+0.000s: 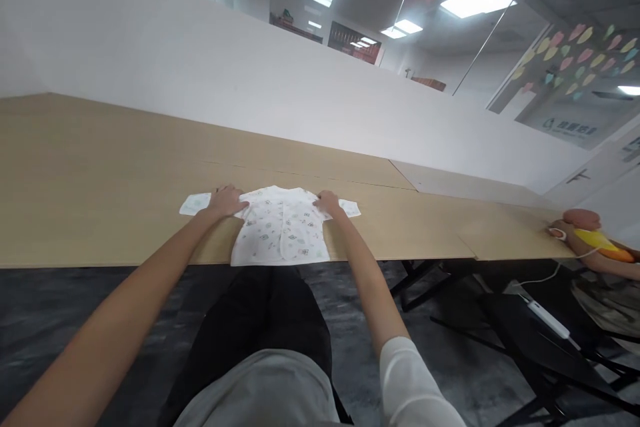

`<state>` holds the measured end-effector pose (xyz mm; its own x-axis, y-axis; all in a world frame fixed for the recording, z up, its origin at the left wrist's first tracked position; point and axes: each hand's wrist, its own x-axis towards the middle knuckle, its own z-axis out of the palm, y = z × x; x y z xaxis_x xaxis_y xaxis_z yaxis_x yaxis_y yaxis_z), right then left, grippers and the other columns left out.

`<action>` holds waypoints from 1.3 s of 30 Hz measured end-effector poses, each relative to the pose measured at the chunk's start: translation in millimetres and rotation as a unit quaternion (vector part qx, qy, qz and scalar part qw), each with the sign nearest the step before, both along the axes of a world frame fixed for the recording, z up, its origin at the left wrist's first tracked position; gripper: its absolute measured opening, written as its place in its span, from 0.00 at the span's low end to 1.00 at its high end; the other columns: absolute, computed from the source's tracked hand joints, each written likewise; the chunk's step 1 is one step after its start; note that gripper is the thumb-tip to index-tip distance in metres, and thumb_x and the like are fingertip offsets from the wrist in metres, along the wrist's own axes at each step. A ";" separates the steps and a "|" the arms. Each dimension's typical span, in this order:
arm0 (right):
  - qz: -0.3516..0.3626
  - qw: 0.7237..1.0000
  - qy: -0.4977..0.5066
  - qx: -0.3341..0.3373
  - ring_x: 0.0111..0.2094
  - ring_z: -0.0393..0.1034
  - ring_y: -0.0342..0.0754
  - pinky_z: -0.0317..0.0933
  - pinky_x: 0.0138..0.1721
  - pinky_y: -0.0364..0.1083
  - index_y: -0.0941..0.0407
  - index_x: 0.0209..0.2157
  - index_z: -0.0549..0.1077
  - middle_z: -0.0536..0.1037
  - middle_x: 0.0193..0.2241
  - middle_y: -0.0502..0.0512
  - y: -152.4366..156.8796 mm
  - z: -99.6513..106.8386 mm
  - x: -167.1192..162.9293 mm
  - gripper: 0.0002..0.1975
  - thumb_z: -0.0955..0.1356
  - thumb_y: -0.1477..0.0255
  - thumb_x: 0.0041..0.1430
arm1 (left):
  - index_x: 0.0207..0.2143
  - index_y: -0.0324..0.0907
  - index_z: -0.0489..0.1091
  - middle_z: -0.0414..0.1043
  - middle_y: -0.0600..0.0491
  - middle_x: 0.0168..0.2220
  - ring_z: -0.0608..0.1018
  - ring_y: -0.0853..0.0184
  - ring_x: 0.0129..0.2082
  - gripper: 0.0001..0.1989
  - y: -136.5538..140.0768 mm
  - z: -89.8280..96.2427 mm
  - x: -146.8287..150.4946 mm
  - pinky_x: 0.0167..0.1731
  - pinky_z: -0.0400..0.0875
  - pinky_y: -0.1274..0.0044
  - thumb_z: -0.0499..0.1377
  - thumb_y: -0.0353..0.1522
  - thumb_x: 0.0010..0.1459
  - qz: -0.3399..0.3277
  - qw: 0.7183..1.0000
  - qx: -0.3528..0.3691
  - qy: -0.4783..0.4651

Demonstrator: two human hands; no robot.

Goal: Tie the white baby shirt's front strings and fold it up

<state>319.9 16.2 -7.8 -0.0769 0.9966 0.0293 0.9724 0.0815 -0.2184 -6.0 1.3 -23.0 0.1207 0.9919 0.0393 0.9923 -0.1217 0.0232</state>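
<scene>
A small white baby shirt (281,230) with a scattered little print lies spread flat on the tan tabletop. Its sleeves reach out to both sides, and its lower hem meets the table's front edge. My left hand (227,201) rests palm down across the left sleeve near the shoulder, thumb apart from the fingers. On the opposite side, my right hand (328,203) presses on the right sleeve close to the shoulder, its thumb also spread. Both sleeve ends show beyond my hands. The sleeve parts under my palms are hidden.
The long tan table (125,167) runs along a white wall (300,93) with glass above. At far right sits another person (617,267), beside a yellow and orange item (603,243). A black folding chair (540,333) holds a white power strip (550,320) with a cable.
</scene>
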 end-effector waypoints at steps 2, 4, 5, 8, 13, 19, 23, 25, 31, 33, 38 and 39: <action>0.030 0.999 0.021 -0.007 0.36 0.72 0.49 0.62 0.38 0.43 0.59 0.34 0.78 0.81 0.35 0.55 -0.3 12.2 13.2 0.07 0.71 0.70 0.55 | 0.57 0.36 0.71 0.70 0.37 0.59 0.70 0.50 0.59 0.26 2.4 11.2 -2.7 0.56 0.60 0.64 0.53 0.41 0.63 -0.042 0.999 -0.002 -0.003; 0.059 0.997 0.040 0.000 0.31 0.69 0.46 0.58 0.33 0.41 0.59 0.29 0.77 0.78 0.28 0.51 1.5 30.8 26.8 0.06 0.71 0.70 0.55 | 0.56 0.34 0.70 0.73 0.37 0.56 0.74 0.54 0.54 0.25 6.2 28.8 -5.2 0.51 0.63 0.68 0.51 0.41 0.65 -0.057 0.998 0.006 -0.029; 0.063 0.997 0.045 0.013 0.29 0.67 0.45 0.56 0.31 0.41 0.59 0.27 0.76 0.76 0.26 0.50 3.1 42.5 32.5 0.08 0.70 0.70 0.56 | 0.56 0.32 0.70 0.74 0.36 0.54 0.75 0.56 0.51 0.25 8.4 40.6 -5.7 0.47 0.64 0.70 0.50 0.41 0.66 -0.041 0.998 0.018 -0.046; 0.029 0.992 0.054 0.115 0.28 0.64 0.44 0.53 0.31 0.41 0.60 0.27 0.75 0.74 0.23 0.51 8.6 81.6 41.7 0.12 0.67 0.69 0.61 | 0.55 0.30 0.69 0.76 0.34 0.50 0.77 0.56 0.47 0.24 12.9 82.6 -2.8 0.41 0.63 0.70 0.48 0.39 0.68 0.041 0.990 0.106 -0.085; -0.040 0.941 0.014 0.335 0.35 0.67 0.48 0.55 0.35 0.43 0.60 0.42 0.74 0.77 0.35 0.59 6.5 111.9 38.3 0.14 0.59 0.71 0.69 | 0.51 0.30 0.70 0.76 0.37 0.47 0.76 0.60 0.46 0.26 3.9 116.2 -1.1 0.43 0.61 0.71 0.46 0.43 0.69 0.022 0.935 0.324 -0.141; 0.093 0.938 -0.110 0.315 0.34 0.65 0.50 0.54 0.34 0.45 0.59 0.39 0.75 0.76 0.33 0.61 -32.5 48.3 41.8 0.12 0.60 0.78 0.66 | 0.38 0.38 0.72 0.75 0.43 0.38 0.73 0.62 0.37 0.15 -29.4 42.9 -31.1 0.35 0.59 0.73 0.49 0.37 0.67 -0.052 0.969 0.236 -0.052; 0.168 0.926 -0.136 0.308 0.35 0.66 0.51 0.56 0.36 0.45 0.59 0.36 0.76 0.76 0.32 0.61 -62.2 -3.6 45.5 0.13 0.60 0.77 0.67 | 0.30 0.43 0.67 0.73 0.44 0.36 0.73 0.60 0.38 0.09 -46.1 -6.2 -52.5 0.37 0.63 0.72 0.51 0.33 0.62 -0.098 0.968 0.213 -0.094; 0.167 0.929 -0.122 0.305 0.37 0.67 0.52 0.58 0.38 0.46 0.59 0.37 0.77 0.76 0.34 0.62 -73.3 -21.7 45.0 0.11 0.62 0.75 0.66 | 0.29 0.43 0.65 0.74 0.44 0.39 0.74 0.60 0.41 0.05 -52.8 -19.9 -61.5 0.41 0.66 0.72 0.52 0.31 0.58 -0.111 0.968 0.193 -0.119; 0.089 0.961 -0.068 0.253 0.47 0.68 0.55 0.61 0.48 0.48 0.62 0.50 0.75 0.77 0.47 0.67 -81.5 -46.4 43.7 0.17 0.66 0.78 0.59 | 0.49 0.39 0.71 0.75 0.43 0.52 0.76 0.54 0.50 0.22 -63.5 -36.1 -82.1 0.48 0.70 0.66 0.49 0.28 0.53 -0.030 0.985 0.106 -0.132; 0.062 0.970 -0.062 0.227 0.46 0.69 0.55 0.61 0.48 0.48 0.61 0.47 0.77 0.78 0.45 0.67 -77.8 -47.4 49.5 0.15 0.65 0.80 0.60 | 0.55 0.36 0.70 0.74 0.43 0.56 0.76 0.53 0.53 0.27 -63.6 -38.9 -86.9 0.52 0.69 0.65 0.48 0.30 0.54 -0.017 0.986 0.092 -0.140; -0.013 0.974 -0.025 0.225 0.43 0.70 0.53 0.60 0.47 0.48 0.61 0.42 0.79 0.80 0.42 0.64 -68.0 -38.1 79.5 0.17 0.63 0.84 0.56 | 0.59 0.32 0.70 0.67 0.43 0.63 0.69 0.55 0.62 0.32 -61.6 -45.9 -96.0 0.62 0.62 0.66 0.45 0.31 0.55 -0.035 0.985 0.087 -0.144; -0.029 0.972 -0.012 0.233 0.43 0.70 0.52 0.60 0.47 0.47 0.61 0.42 0.79 0.80 0.42 0.64 -67.1 -35.8 86.0 0.18 0.63 0.84 0.54 | 0.59 0.31 0.69 0.66 0.42 0.64 0.68 0.56 0.63 0.32 -61.6 -47.1 -97.1 0.62 0.60 0.67 0.44 0.31 0.56 -0.039 0.986 0.086 -0.139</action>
<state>405.9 -50.9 -43.5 -0.0263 0.8782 0.4775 0.9827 0.1104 -0.1489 -103.2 -60.3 -70.1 0.1575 0.9558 0.2482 0.9381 -0.2234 0.2649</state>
